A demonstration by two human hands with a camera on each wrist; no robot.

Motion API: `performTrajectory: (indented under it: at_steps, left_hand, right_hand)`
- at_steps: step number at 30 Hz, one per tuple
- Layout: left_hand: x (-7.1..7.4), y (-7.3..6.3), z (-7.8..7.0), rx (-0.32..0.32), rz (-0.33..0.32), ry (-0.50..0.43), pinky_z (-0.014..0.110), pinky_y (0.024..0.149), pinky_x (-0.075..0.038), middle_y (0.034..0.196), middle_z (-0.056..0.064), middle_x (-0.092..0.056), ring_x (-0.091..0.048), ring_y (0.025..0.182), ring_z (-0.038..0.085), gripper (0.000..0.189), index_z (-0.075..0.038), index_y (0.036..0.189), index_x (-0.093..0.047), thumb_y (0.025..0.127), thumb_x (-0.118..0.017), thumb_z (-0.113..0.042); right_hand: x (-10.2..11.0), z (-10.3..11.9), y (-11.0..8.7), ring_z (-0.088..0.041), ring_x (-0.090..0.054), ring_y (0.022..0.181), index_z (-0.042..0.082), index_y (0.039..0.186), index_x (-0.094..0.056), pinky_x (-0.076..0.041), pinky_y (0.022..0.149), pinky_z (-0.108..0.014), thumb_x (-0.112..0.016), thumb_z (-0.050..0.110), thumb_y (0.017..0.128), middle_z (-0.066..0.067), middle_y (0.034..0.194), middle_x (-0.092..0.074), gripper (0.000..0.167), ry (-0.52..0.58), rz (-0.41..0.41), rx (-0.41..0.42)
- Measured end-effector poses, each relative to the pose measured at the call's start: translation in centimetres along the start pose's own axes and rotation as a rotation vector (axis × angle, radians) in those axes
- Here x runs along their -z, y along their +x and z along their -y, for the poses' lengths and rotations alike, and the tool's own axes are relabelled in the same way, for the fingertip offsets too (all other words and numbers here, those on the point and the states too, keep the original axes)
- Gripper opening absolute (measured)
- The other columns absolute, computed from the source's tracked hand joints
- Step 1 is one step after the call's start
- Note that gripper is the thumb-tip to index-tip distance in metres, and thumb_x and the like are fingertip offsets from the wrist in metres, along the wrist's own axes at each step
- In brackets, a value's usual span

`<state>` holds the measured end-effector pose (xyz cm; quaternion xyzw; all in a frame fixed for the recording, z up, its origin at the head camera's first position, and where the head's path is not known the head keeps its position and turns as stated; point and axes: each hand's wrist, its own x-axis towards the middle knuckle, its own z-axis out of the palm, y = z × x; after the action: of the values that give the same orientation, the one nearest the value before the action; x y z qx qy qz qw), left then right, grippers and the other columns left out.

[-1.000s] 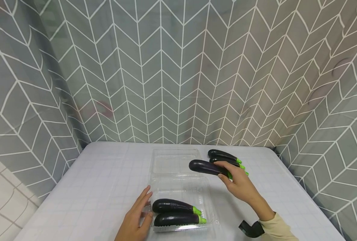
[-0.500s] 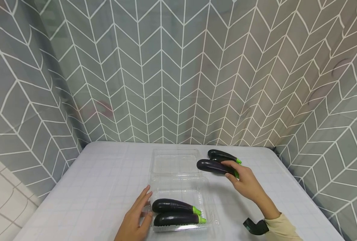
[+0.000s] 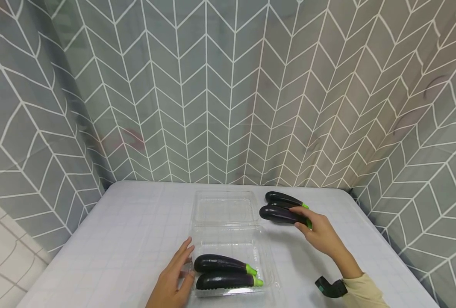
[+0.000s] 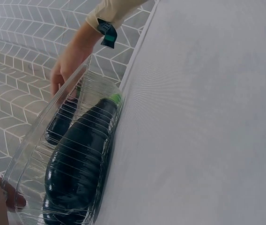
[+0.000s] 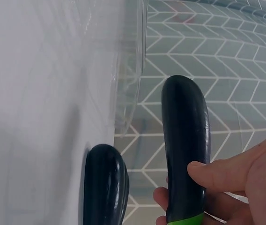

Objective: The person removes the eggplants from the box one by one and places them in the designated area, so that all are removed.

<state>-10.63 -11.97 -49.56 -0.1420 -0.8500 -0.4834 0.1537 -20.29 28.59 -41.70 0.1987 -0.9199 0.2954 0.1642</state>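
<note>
My right hand grips an eggplant by its green stem end, thumb on one side and fingers on the other. In the right wrist view this held eggplant is raised off the table, apart from an eggplant lying below. My left hand rests at the left side of a clear plastic clamshell box, its fingers fairly straight. Inside the box's near half lie two eggplants, side by side, green ends to the right. The left wrist view shows a dark eggplant through the ribbed plastic wall.
More eggplants lie at the back right of the white table, partly hidden behind the held one. The box's lid lies folded back, away from me. A patterned grey curtain encloses the back and sides.
My right hand has moved to the right with the eggplant, from beside the lid toward the eggplants at the back right. The left hand and the box stay where they were.
</note>
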Motion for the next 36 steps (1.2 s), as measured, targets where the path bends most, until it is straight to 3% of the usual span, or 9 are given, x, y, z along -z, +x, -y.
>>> performTrajectory:
  at_steps: [16, 36]
  left_hand:
    - [0.1, 0.0, -0.2, 0.009, -0.004, 0.003, 0.030, 0.078, -0.059, 0.161, 0.007, -0.044, -0.067, 0.113, 0.026, 0.059, -0.002, 0.145, -0.058, 0.087, -0.067, 0.005]
    - [0.0, 0.0, 0.1, -0.023, -0.009, -0.007, 0.030, 0.076, -0.059, 0.161, 0.009, -0.044, -0.067, 0.111, 0.023, 0.060, -0.002, 0.145, -0.057, 0.087, -0.067, 0.006]
  right_hand:
    - [0.0, -2.2, -0.3, -0.048, -0.058, 0.124, 0.001, 0.129, -0.068, -0.045, 0.100, -0.066, -0.071, -0.006, 0.092, -0.023, 0.128, -0.067, 0.038, 0.004, 0.035, -0.058]
    - [-0.8, -4.8, -0.9, -0.052, -0.052, 0.129, -0.002, 0.126, -0.068, -0.040, 0.105, -0.068, -0.067, -0.011, 0.089, -0.024, 0.129, -0.067, 0.038, 0.004, 0.086, -0.140]
